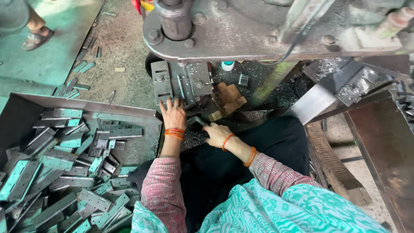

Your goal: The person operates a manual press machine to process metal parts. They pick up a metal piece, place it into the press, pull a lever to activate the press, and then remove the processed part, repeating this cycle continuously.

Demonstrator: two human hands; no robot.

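My left hand [173, 113] reaches forward with its fingertips on a flat perforated metal plate [162, 84] lying on the press bed [189, 82], under the machine's heavy grey head [241, 30]. My right hand [217, 133] is lower, near my lap, with its fingers curled around a small dark metal piece [196, 124]. Both wrists wear orange bangles, and the sleeves are pink patterned cloth.
A grey metal bin [64, 168] at my left holds several steel hinges, some with teal film. More hinges [73, 86] lie scattered on the floor beyond it. Wooden blocks [226, 101] sit beside the die. Another person's sandalled foot [36, 36] stands far left. A brown metal tray [384, 146] lies right.
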